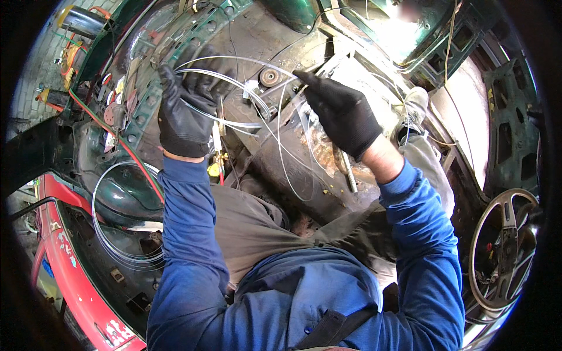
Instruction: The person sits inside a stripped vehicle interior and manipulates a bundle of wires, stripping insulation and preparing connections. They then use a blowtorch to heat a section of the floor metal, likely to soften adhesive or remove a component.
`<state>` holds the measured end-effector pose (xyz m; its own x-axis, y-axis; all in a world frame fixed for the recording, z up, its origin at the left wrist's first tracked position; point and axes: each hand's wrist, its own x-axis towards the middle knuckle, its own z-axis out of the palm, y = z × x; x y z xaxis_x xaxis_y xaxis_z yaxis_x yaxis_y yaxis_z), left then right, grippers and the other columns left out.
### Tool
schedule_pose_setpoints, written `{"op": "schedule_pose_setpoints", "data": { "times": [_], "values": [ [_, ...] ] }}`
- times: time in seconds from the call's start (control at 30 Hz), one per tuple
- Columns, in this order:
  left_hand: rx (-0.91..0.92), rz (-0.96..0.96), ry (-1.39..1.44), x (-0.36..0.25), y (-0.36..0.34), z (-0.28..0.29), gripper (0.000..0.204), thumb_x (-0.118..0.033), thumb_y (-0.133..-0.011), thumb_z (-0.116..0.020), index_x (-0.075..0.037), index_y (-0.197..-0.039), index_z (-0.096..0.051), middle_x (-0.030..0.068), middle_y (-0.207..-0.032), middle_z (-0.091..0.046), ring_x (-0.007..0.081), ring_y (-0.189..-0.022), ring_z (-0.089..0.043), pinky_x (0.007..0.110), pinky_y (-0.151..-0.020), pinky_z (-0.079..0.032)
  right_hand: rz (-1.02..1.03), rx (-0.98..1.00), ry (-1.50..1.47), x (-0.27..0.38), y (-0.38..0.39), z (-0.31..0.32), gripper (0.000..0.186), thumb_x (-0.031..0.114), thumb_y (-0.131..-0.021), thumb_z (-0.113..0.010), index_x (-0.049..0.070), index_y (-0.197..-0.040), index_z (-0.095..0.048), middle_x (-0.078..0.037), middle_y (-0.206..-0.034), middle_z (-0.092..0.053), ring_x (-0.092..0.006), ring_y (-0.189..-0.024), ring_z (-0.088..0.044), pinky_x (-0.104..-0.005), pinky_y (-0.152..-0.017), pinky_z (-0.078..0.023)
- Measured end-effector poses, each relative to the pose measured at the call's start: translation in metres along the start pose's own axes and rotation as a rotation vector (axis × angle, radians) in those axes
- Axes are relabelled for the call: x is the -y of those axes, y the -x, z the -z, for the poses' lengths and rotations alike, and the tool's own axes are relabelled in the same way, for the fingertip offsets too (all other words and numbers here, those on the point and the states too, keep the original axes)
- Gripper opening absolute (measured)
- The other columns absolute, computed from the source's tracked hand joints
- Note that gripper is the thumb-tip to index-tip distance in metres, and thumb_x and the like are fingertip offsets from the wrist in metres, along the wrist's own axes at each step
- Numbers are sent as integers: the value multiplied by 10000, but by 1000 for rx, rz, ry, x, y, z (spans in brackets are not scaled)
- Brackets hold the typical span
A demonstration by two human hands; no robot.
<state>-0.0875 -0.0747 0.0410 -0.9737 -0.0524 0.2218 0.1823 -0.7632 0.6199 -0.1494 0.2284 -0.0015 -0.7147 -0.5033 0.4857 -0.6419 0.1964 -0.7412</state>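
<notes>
My left hand (186,114), in a black glove, is closed round a bundle of thin silver wire (234,81), whose loops spread out towards the right. My right hand (342,110), gloved the same way, pinches a strand of that wire at its fingertips. Between the hands, one strand arches across while other loops hang over the worn metal floor. Below my left hand, by my knee, is a gas torch (217,167) with brass fittings and coloured knobs, partly hidden by my sleeve.
I sit inside a stripped green car body, with a steering wheel (504,251) at right. A larger wire coil (100,225) hangs beside my left forearm. Red and green hoses (120,136) run past it. A rusty round disc (270,77) lies ahead; a red panel (73,263) stands lower left.
</notes>
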Motion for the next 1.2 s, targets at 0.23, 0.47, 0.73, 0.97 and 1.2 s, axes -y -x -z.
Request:
{"op": "schedule_pose_setpoints", "data": {
  "times": [0.23,0.47,0.73,0.97,1.2],
  "values": [
    [-158,-249,-84,-7,3,12,434,-477,-1098,-531,-81,-1212,-668,111,-1030,-715,358,-1039,-727,625,-1052,-560,-109,177,-99,18,13,-33,418,154,-1005,-658,177,-1423,-644,-208,-996,-735,-399,-873,-730,-430,-757,-598],
    [-121,-207,5,-4,3,9,461,-483,-1106,-523,-60,-1190,-688,124,-1020,-734,375,-1055,-727,626,-1028,-571,-220,168,-323,25,-1,-34,337,283,-1061,-670,86,-1329,-726,-191,-1130,-779,-234,-952,-764,-380,-861,-586],
    [-196,-200,-212,-3,1,-4,504,-482,-1109,-519,-24,-1263,-663,154,-1149,-752,375,-1102,-732,608,-1016,-581,-158,-24,-240,46,-35,32,435,249,-1009,-727,101,-1413,-662,-86,-1182,-712,-142,-904,-701,-290,-776,-553],
    [-175,-252,-269,-15,-5,-20,474,-472,-1113,-514,-54,-1277,-665,120,-1131,-752,341,-1091,-734,592,-1023,-579,252,146,320,63,10,5,488,75,-819,-764,120,-1303,-717,-94,-1020,-665,-316,-907,-642,-423,-779,-519],
    [-185,-226,-233,-62,8,-35,451,-447,-1096,-560,-59,-1297,-670,129,-1219,-754,354,-1144,-727,609,-1059,-561,366,121,541,78,10,16,667,93,-809,-712,92,-1463,-583,-54,-972,-676,-255,-881,-614,-407,-770,-469]
  ]
}}
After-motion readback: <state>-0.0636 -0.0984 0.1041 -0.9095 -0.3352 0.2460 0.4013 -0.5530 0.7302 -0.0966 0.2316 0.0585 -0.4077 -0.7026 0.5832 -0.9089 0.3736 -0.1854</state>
